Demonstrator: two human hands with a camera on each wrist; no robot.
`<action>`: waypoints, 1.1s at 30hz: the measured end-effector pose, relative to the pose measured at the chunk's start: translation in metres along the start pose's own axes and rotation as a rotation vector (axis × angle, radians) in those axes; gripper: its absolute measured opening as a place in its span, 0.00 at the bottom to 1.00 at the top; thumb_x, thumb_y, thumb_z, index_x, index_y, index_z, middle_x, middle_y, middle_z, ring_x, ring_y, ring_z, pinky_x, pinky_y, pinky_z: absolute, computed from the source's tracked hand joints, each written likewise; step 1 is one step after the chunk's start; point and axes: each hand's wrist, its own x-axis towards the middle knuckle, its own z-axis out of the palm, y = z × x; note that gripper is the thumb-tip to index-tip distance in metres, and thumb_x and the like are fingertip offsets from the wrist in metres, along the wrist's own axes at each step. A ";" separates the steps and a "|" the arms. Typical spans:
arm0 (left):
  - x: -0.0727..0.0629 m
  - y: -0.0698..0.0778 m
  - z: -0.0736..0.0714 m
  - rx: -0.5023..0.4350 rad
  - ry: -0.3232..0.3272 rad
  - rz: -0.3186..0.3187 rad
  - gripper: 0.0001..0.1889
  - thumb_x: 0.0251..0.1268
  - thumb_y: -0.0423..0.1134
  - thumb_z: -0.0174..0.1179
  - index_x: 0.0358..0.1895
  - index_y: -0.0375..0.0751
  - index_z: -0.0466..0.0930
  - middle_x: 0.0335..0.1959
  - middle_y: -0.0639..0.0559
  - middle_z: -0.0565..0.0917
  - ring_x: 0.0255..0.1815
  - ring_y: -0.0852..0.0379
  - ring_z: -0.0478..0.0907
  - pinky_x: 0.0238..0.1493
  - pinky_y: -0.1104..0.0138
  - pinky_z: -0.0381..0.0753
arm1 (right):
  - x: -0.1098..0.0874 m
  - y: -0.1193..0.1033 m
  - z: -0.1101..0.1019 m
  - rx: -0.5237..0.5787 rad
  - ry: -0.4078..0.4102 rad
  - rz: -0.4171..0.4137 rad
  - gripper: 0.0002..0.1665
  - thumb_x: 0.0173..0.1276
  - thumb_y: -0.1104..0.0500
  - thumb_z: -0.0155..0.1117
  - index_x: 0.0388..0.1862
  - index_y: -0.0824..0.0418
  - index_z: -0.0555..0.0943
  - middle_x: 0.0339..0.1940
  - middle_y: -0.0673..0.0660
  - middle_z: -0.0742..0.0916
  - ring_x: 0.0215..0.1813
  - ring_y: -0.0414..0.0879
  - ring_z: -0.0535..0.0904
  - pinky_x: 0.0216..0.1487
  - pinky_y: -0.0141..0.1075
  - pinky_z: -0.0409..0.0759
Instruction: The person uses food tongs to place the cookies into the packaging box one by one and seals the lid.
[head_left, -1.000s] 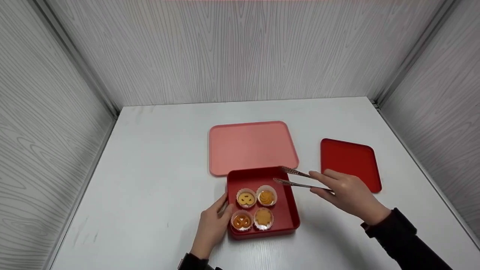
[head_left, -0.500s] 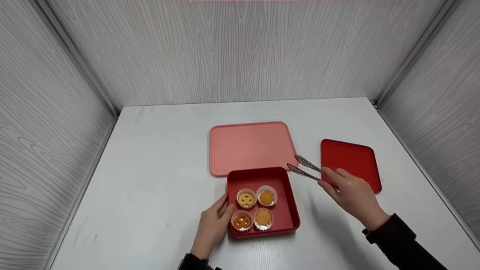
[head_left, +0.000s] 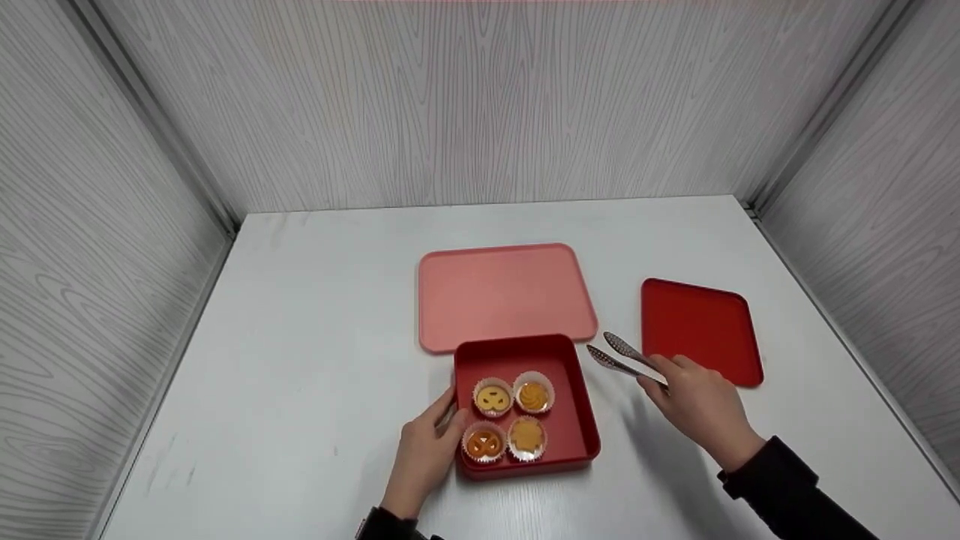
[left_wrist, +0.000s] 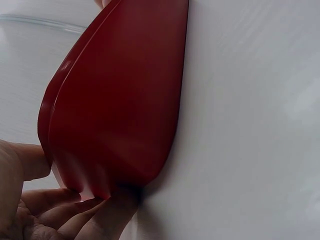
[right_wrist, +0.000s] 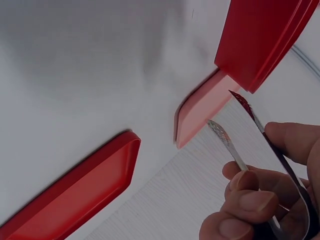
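White table [head_left: 300,315], red box [head_left: 529,471] gripped by left hand [head_left: 424,454], metal tongs [head_left: 622,346] pinched in right hand [head_left: 701,405].

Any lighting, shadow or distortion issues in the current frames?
Head view: fairly even light, with a soft shadow on the white tabletop between the red box and the right sleeve; left wrist view: dim, the red box dark and its outline bowed, probably lens distortion; right wrist view: blurry grey shading near the top, while the tongs look fairly sharp.
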 end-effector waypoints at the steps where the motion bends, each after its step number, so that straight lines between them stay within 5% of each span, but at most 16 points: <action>1: 0.000 0.000 0.000 0.000 -0.002 -0.001 0.28 0.77 0.49 0.58 0.74 0.41 0.72 0.67 0.41 0.79 0.69 0.38 0.75 0.71 0.46 0.71 | -0.001 0.000 0.002 0.000 -0.011 0.009 0.13 0.64 0.59 0.75 0.45 0.61 0.85 0.24 0.54 0.79 0.19 0.45 0.70 0.18 0.38 0.71; 14: 0.000 0.001 0.001 -0.009 -0.004 -0.010 0.28 0.77 0.48 0.58 0.74 0.39 0.71 0.66 0.40 0.79 0.68 0.40 0.76 0.71 0.47 0.72 | -0.009 -0.002 0.024 0.022 0.000 0.008 0.10 0.62 0.65 0.72 0.41 0.67 0.83 0.24 0.58 0.81 0.19 0.48 0.74 0.17 0.41 0.75; 24: 0.000 0.002 0.001 0.003 -0.001 -0.011 0.28 0.77 0.47 0.58 0.73 0.37 0.71 0.66 0.39 0.79 0.68 0.39 0.76 0.71 0.46 0.71 | -0.017 -0.010 0.029 -0.043 -0.073 0.022 0.08 0.63 0.61 0.71 0.35 0.62 0.80 0.14 0.52 0.75 0.14 0.46 0.67 0.12 0.41 0.65; 33: 0.000 0.000 0.001 -0.007 0.003 -0.001 0.28 0.77 0.47 0.58 0.73 0.38 0.72 0.66 0.39 0.80 0.68 0.39 0.76 0.71 0.46 0.71 | -0.018 -0.013 0.034 -0.005 -0.250 0.077 0.27 0.67 0.56 0.70 0.61 0.66 0.77 0.10 0.50 0.72 0.14 0.44 0.66 0.14 0.38 0.63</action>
